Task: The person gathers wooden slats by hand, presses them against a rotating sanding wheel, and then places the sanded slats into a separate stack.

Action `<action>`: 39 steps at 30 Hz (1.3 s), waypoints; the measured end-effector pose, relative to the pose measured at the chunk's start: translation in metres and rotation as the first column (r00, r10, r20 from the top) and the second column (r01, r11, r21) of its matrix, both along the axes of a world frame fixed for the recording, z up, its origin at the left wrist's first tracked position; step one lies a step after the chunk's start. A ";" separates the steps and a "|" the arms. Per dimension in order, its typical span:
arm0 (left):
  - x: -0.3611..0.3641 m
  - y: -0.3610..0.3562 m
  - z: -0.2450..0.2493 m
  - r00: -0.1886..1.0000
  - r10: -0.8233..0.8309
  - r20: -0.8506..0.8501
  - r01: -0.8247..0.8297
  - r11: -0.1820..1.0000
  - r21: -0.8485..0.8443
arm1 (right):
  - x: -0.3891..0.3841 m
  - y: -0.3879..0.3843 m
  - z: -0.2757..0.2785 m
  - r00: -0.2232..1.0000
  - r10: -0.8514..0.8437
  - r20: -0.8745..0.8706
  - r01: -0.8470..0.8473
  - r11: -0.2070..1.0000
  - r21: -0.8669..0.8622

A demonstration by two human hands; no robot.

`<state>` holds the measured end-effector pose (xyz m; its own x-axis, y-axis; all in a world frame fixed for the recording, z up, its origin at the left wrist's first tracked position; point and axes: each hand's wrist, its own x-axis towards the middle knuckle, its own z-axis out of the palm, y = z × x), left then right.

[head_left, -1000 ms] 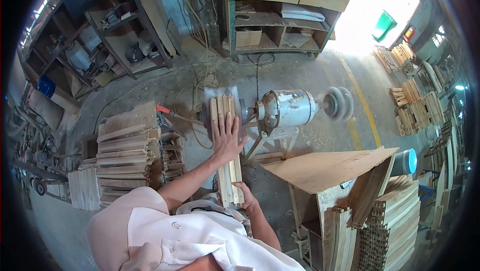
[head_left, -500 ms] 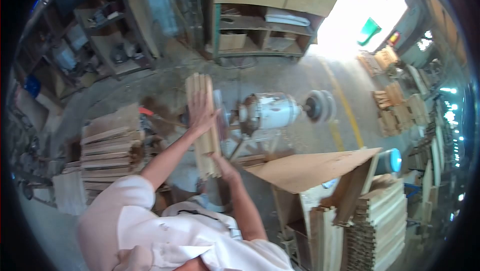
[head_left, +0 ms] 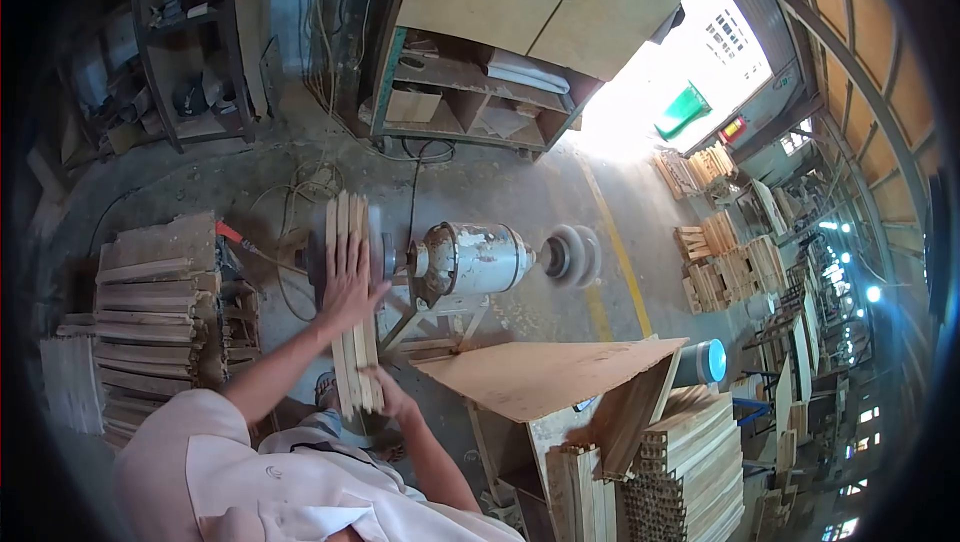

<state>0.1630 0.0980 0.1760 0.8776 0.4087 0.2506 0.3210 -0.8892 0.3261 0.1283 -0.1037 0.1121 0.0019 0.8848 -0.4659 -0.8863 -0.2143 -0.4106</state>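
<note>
Several pale wooden strips (head_left: 350,352) lie side by side in a bundle in front of me, their far ends against the blurred wheel on the motor's near side. My left hand (head_left: 347,300) rests flat on top of them, fingers stretched along the wood and thumb apart. Closer to my body, my right hand (head_left: 394,395) is closed around the near end of the strips at their right side. The motor (head_left: 470,260), white with chipped paint, sits on a stand to the right. Its other wheel (head_left: 572,255) is also blurred.
Stacked wooden strips (head_left: 145,312) stand at my left beside a red-handled tool (head_left: 232,234). On the right are a slanted brown board (head_left: 550,367), a tall stack of ridged wood pieces (head_left: 690,472) and a blue-ended cylinder (head_left: 703,363). An open cabinet (head_left: 470,92) stands behind.
The view has shifted, so the motor, stacks and hands appear further left and lower. Both hands remain on the strips, which stay beside the wheel.
</note>
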 end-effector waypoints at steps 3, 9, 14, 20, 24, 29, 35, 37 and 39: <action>0.034 0.047 0.007 0.999 -0.025 -0.041 0.029 0.992 0.119 | 0.026 0.048 0.003 0.983 -0.002 -0.185 0.035 0.983 0.178; 0.013 0.059 0.009 0.755 -0.594 -0.277 0.619 0.785 0.002 | 0.020 0.025 0.011 0.996 -0.058 -0.064 0.068 0.984 0.167; -0.030 0.010 0.044 0.421 -0.815 -0.397 0.872 0.485 -0.070 | -0.023 -0.058 -0.025 0.992 -0.102 -0.081 0.096 0.993 -0.075; -0.033 -0.012 0.056 0.177 -0.915 -0.363 0.967 0.230 -0.107 | -0.029 -0.109 0.023 0.982 -0.089 -0.169 0.093 0.996 0.018; -0.034 -0.032 0.112 0.402 -0.915 -0.021 0.910 0.402 -0.102 | -0.012 -0.136 0.103 0.942 -0.274 -0.191 0.332 0.842 0.425; -0.054 -0.065 0.171 0.865 -0.383 0.324 0.499 0.718 -0.486 | -0.035 -0.050 0.089 0.531 -0.454 0.715 0.457 0.864 0.209; -0.061 -0.065 0.102 0.889 0.388 0.242 0.169 0.213 -0.962 | -0.056 -0.019 0.081 0.346 -0.276 0.897 0.451 0.887 0.099; -0.069 -0.061 0.076 0.827 0.548 0.123 0.046 0.153 -0.987 | -0.055 -0.029 0.040 0.513 -0.219 0.830 0.335 0.941 0.042; -0.074 -0.058 0.048 0.804 0.591 0.066 -0.044 0.168 -0.985 | -0.056 -0.031 0.032 0.598 -0.156 0.786 0.208 0.977 0.035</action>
